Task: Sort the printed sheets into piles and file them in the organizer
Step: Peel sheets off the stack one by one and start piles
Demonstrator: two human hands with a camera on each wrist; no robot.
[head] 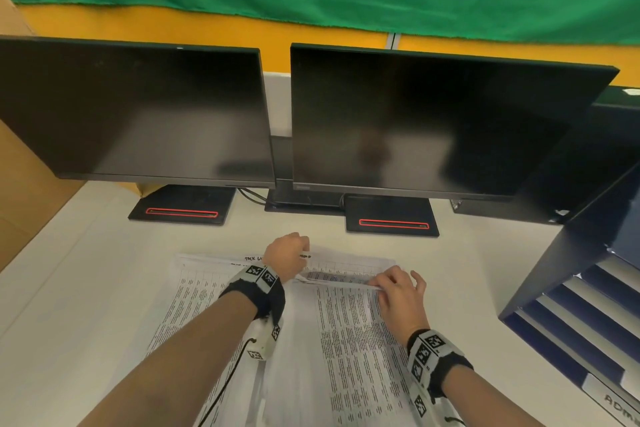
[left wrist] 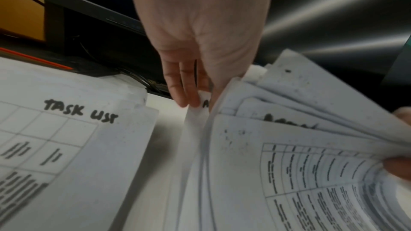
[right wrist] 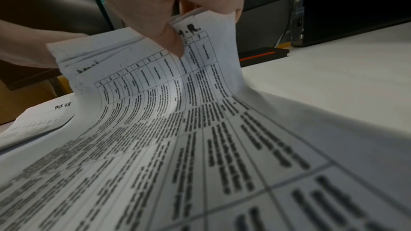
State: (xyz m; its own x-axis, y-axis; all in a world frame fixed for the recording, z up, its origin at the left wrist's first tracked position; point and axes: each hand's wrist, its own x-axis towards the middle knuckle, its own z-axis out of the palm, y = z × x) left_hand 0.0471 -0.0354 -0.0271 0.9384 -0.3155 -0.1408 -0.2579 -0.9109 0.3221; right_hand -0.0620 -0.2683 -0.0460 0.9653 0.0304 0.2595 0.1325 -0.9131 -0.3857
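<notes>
A stack of printed sheets point(head: 346, 340) lies on the white desk in front of me, its far edge lifted and fanned point(left wrist: 289, 155). My right hand point(head: 391, 284) pinches the raised far edge, thumb point(right wrist: 172, 41) on a top sheet marked "H.R." point(right wrist: 155, 85). At the stack's far left corner my left hand point(head: 291, 252) pinches a lower sheet between fingers point(left wrist: 186, 94) and thumb. To the left a separate pile headed "TASK LIST" point(left wrist: 77, 138) lies flat point(head: 194, 288). The dark blue organizer point(head: 571, 288) with stacked trays stands at the right.
Two dark monitors point(head: 138, 115) point(head: 433, 122) stand on black bases behind the papers. A label beginning "ADM" point(head: 620, 406) shows on a lower organizer tray. Brown cardboard point(head: 24, 184) is at the left desk edge. A dark box point(right wrist: 355, 15) sits at the back right.
</notes>
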